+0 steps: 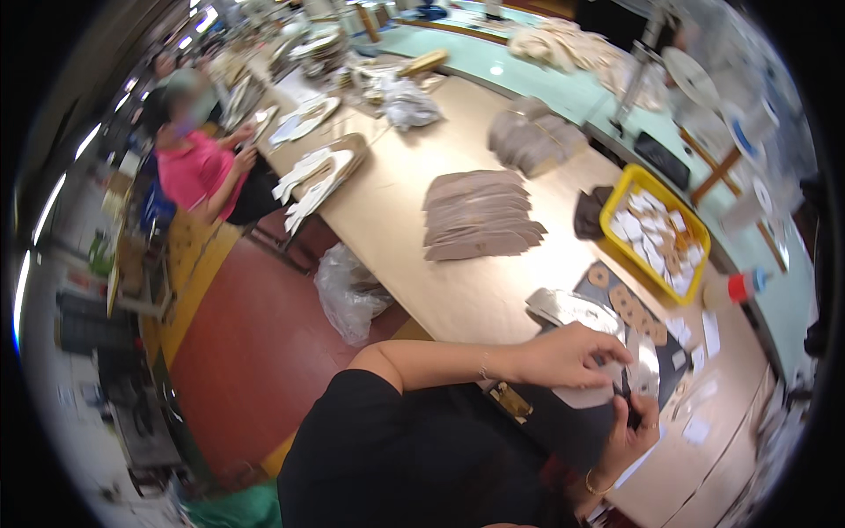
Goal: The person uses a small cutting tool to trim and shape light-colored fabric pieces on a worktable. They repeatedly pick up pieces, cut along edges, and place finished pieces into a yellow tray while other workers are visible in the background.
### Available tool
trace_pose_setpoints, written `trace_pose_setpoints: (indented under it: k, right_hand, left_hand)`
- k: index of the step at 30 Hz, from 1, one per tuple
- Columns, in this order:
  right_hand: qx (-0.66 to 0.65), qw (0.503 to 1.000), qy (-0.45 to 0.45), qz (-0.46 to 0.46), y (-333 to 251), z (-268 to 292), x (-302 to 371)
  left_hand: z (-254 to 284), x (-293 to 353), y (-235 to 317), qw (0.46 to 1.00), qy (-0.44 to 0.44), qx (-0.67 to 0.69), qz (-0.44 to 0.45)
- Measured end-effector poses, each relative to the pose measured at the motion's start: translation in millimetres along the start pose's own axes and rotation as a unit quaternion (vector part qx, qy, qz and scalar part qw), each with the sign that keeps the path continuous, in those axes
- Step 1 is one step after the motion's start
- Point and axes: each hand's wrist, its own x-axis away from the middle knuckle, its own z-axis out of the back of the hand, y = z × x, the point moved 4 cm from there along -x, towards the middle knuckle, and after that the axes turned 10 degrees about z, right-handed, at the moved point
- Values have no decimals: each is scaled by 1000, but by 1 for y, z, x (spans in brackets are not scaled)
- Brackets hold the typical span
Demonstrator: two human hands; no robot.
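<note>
My left hand (576,354) reaches across from the left, its fingers bent over a flat pale grey piece (588,398) and closed at its upper edge. Close to those fingertips, my right hand (632,433) pinches a small dark slim tool (625,384); its exact kind is too blurred to tell. A shiny silver curved sheet (576,308) lies just beyond my left hand, and silver also shows right of the fingers. Beneath is a dark mat (597,280) bearing several small tan pieces with holes (627,306).
Stacked taupe cut pieces (480,216) and a tied bundle (535,136) sit farther up the table. A yellow basket (607,231) of white pieces stands to the right, near a bottle (736,289). On the left, a person in pink (198,172) works at the table edge.
</note>
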Motion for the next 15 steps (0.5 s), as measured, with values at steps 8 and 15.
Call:
trace_pose_setpoints:
  k: [8,15]
  right_hand:
    - [-27,999,0,-21,9,-1,4]
    - [-37,999,-10,-35,11,0,7]
  left_hand:
    - [-8,0,-4,999,-11,28,-10]
    - [-10,-1,0,999,-27,11,-19]
